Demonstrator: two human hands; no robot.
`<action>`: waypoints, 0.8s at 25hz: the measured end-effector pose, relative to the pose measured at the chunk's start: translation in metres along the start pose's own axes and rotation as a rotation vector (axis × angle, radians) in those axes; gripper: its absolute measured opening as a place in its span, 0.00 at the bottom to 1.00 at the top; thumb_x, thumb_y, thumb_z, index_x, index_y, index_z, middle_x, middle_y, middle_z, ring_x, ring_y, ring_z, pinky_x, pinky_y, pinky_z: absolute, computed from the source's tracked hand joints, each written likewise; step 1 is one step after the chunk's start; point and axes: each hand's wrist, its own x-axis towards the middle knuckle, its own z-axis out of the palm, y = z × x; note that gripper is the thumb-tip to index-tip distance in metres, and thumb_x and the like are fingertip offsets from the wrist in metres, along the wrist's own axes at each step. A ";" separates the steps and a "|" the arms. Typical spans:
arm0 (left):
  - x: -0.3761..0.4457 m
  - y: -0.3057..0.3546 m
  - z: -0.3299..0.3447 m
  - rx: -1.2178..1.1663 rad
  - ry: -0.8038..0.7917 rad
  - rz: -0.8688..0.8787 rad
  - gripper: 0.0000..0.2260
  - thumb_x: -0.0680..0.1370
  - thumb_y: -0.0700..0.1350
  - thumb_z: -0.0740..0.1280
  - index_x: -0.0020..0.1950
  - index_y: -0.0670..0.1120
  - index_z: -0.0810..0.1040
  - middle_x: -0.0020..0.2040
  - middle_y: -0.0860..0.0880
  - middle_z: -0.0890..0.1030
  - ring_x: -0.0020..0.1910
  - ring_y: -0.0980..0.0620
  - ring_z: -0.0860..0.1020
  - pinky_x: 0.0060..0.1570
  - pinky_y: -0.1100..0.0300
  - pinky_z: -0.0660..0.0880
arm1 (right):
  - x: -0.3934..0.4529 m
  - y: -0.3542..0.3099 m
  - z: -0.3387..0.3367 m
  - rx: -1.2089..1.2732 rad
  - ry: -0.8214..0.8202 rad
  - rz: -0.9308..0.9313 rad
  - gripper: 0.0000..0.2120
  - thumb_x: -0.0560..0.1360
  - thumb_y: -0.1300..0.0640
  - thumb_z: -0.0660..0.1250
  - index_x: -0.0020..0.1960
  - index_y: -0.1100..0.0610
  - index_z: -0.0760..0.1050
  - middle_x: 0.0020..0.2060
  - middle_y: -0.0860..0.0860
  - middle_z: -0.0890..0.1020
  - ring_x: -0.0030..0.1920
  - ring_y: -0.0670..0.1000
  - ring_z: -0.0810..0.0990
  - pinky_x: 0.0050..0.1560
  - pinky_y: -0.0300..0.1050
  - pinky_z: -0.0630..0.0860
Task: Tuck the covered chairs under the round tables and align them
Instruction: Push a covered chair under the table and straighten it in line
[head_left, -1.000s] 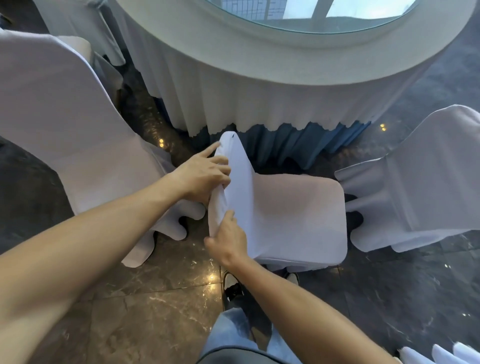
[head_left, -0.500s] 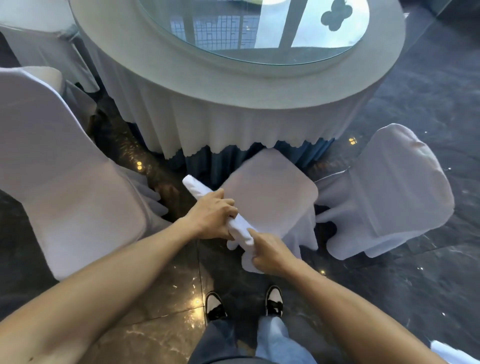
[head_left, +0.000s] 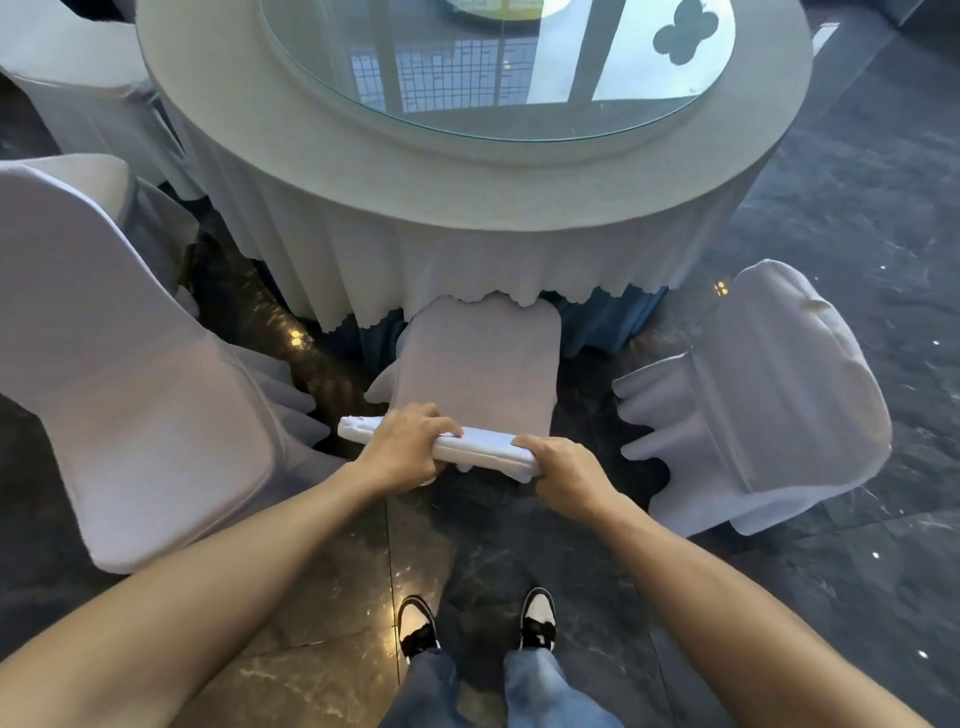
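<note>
Beyond the left hand (head_left: 402, 449) and right hand (head_left: 563, 475), both curled round its top rail, the white fabric-covered chair (head_left: 475, 364) sits seat-front just under the round white-skirted surface (head_left: 467, 171), so the tucking step seems nearly done; next, squaring it between neighbours.

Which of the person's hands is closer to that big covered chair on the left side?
Left. The left hand holds the middle chair's backrest at the end nearer the big chair; the right hand holds the far end.

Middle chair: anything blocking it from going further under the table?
Nothing visible. Both hands grip the middle chair's backrest top; its seat front already meets the tablecloth hem. Side chairs sit clear. What's under the cloth is hidden.
</note>
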 end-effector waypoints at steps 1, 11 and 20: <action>0.002 0.002 0.001 0.018 -0.017 -0.057 0.20 0.73 0.45 0.73 0.65 0.56 0.79 0.59 0.53 0.80 0.55 0.51 0.76 0.60 0.50 0.73 | 0.003 0.005 0.002 0.014 0.017 -0.013 0.29 0.66 0.65 0.64 0.64 0.45 0.74 0.55 0.47 0.82 0.55 0.55 0.79 0.48 0.46 0.72; 0.056 0.064 0.002 0.076 -0.050 -0.270 0.23 0.77 0.42 0.65 0.69 0.60 0.75 0.57 0.48 0.82 0.52 0.45 0.80 0.55 0.50 0.76 | 0.045 0.072 -0.043 -0.052 -0.001 -0.033 0.24 0.70 0.63 0.61 0.60 0.43 0.78 0.48 0.50 0.83 0.47 0.56 0.80 0.41 0.45 0.68; 0.127 0.076 -0.011 0.068 -0.022 -0.325 0.23 0.77 0.42 0.66 0.69 0.61 0.75 0.54 0.49 0.83 0.50 0.46 0.80 0.51 0.52 0.75 | 0.109 0.106 -0.088 -0.097 0.019 -0.022 0.20 0.71 0.63 0.64 0.58 0.46 0.80 0.48 0.50 0.84 0.47 0.55 0.80 0.42 0.44 0.70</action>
